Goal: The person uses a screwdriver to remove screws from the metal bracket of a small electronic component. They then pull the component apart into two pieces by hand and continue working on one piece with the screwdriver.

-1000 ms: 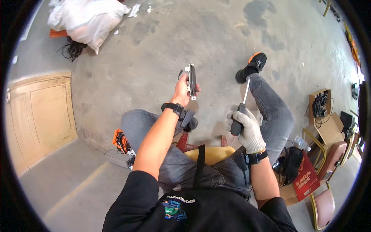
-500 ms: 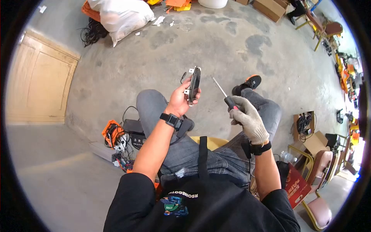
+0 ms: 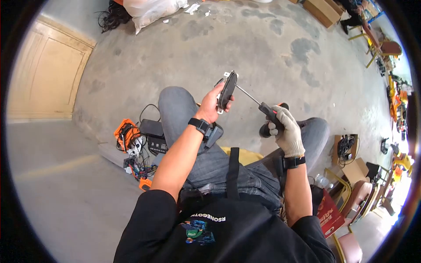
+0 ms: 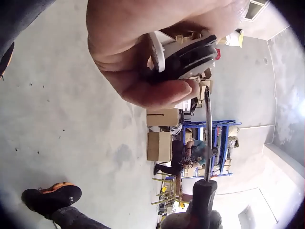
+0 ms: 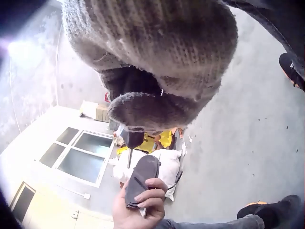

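Note:
My bare left hand (image 3: 210,105) holds up a dark, elongated oval unit with pale mounting tabs (image 3: 227,91), thumb on one side and fingers curled round the other. Its smooth dark face shows in the right wrist view, where the unit (image 5: 144,174) stands above the left palm. In a knitted glove, my right hand (image 3: 288,133) grips the black handle of a screwdriver (image 3: 268,112). The thin metal shaft slants up-left, its tip right at the unit's face in the head view. From the left wrist, the screwdriver shaft (image 4: 208,138) rises to just beside the unit.
Orange tools and tangled wires (image 3: 127,136) lie by my left knee, near a black box (image 3: 152,128). To the right are a carton of cables (image 3: 345,149), a red box (image 3: 329,215) and chairs (image 3: 357,199). A white sack (image 3: 153,11) lies ahead; another person sits far right.
My right hand has turned the screwdriver from pointing up and away to slanting left, bringing its tip to the unit. The unit now leans more to the right. The head view has shifted.

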Motion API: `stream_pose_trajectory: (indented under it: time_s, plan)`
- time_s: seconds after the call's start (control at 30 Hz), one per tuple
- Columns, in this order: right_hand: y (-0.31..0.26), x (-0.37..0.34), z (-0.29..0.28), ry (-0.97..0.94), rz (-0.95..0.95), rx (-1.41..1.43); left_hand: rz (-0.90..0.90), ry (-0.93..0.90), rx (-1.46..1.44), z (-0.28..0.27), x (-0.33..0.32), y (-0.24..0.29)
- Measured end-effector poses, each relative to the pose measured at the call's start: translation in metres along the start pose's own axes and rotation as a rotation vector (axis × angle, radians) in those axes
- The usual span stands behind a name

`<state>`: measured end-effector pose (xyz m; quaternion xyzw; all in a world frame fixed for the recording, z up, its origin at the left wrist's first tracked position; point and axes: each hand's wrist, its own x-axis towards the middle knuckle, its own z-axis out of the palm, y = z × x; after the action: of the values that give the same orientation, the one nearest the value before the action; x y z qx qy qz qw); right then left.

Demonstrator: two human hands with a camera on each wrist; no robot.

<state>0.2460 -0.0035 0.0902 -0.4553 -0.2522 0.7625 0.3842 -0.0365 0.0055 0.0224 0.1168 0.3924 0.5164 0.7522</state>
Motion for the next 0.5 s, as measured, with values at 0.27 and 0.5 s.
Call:
stream_pose_trajectory:
  time_s: [0.27, 0.5]
  plan:
    - [0.004, -0.007, -0.002, -0.065, -0.006, -0.118, -0.048, 0.013, 0.053, -0.006, 0.003, -0.004]
    - [0.005, -0.006, -0.003, -0.044, 0.046, -0.150, 0.009, 0.013, 0.034, 0.001, 0.002, -0.004]
